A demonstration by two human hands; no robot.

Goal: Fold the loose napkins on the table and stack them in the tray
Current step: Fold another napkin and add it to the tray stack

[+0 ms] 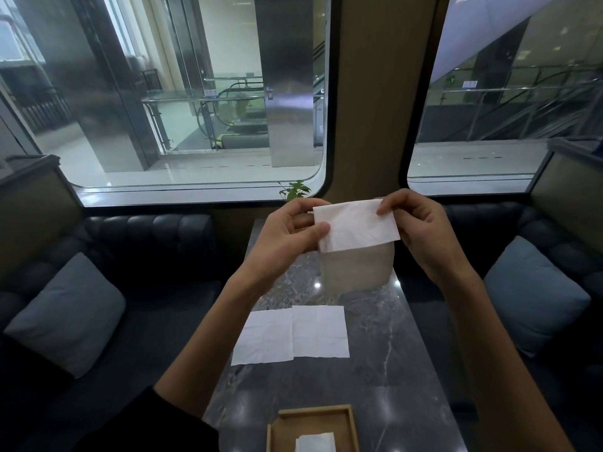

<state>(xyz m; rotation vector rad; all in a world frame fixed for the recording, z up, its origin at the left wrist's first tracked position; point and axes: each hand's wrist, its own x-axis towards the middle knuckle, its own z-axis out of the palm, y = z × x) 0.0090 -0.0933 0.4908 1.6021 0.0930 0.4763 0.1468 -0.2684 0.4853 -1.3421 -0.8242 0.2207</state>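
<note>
Left hand: the left hand (287, 236) is raised above the worktop (385, 370), forearm stretched forward, its grip pinching the left edge of a folded napkin (355, 225) between thumb and fingers.
Right hand: the right hand (414, 223) is raised level with the left, its grip pinching the napkin's upper right corner between thumb and forefinger.
Held napkin: one, folded to a wide strip, in the air between both hands, well beyond the tray (313, 429) and above the worktop's far end.
Loose napkins: two, a left flat napkin (264, 337) and a right flat napkin (319, 331), lying unfolded, edges touching, on the worktop between the tray and the hands.
Tray: one wooden tray at the worktop's near edge.
Stacked napkin: one small folded piece (315, 442) lies inside the tray; whether more lie beneath it I cannot tell.
</note>
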